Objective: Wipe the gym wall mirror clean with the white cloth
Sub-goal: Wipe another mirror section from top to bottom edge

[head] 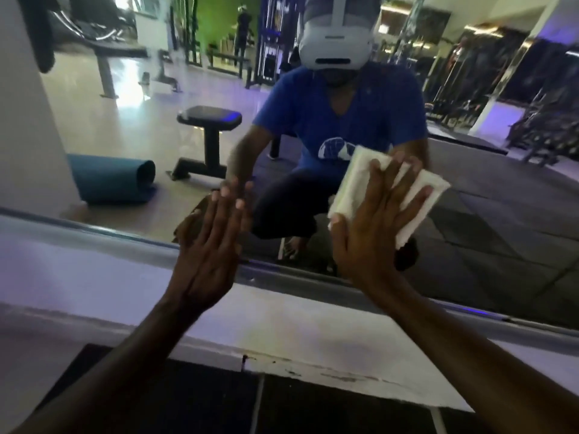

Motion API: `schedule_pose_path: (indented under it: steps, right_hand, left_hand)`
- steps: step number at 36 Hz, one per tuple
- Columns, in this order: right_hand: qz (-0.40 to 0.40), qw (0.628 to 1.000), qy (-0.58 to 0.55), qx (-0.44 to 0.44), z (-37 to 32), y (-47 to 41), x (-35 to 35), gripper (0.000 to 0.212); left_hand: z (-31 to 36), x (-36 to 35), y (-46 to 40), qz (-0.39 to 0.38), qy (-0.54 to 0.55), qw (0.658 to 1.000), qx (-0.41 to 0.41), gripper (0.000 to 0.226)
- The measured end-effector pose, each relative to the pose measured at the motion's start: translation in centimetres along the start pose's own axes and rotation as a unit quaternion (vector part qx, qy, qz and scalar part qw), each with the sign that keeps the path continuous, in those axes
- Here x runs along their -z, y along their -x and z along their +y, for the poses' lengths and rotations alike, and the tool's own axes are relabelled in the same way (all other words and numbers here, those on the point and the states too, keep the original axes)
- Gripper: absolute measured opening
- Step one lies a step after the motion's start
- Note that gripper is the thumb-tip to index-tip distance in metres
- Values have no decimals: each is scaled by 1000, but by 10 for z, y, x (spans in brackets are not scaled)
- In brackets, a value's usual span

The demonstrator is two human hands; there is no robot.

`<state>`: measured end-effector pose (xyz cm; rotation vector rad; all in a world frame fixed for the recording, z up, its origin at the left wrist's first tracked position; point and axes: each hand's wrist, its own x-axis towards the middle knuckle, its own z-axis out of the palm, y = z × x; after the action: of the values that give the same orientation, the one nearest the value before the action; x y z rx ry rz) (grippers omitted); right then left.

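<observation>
The wall mirror (488, 214) fills the upper part of the view, and its bottom edge slants down to the right. My right hand (374, 227) lies flat with spread, straight fingers on the folded white cloth (351, 183) and presses it against the low glass. To the left, my left hand (208, 252) rests flat on the glass near the bottom edge, fingers straight and together, holding nothing. The mirror reflects a crouching person in a blue shirt.
A white ledge (94, 277) runs under the mirror, with dark floor mats (188, 402) below it. Reflected in the glass are a rolled blue mat (112, 178), a black bench (210, 133), gym machines and a white pillar at the left.
</observation>
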<state>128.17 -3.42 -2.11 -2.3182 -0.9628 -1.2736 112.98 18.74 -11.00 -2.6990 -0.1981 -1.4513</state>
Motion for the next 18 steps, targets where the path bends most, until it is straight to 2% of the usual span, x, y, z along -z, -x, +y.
schedule_pose_path:
  steps: [5, 8, 11, 14, 16, 18]
  right_hand:
    - [1, 987, 39, 159, -21, -45, 12, 88]
    - [28, 984, 52, 167, 14, -70, 32, 86]
    - [71, 990, 66, 101, 77, -91, 62, 81]
    - [142, 986, 65, -59, 142, -117, 93, 75]
    - [170, 965, 47, -194, 149, -136, 108, 73]
    - [168, 953, 42, -249, 117, -154, 115, 77]
  left_hand:
    - [22, 48, -105, 59, -20, 998, 25, 68]
    - [29, 67, -169, 56, -58, 997, 21, 68]
    - [31, 64, -195, 56, -79, 995, 34, 80]
    - [37, 56, -199, 44, -126, 990, 52, 92]
    - [39, 61, -201, 29, -134, 990, 44, 93]
    - [41, 68, -203, 22, -131, 990, 39, 94]
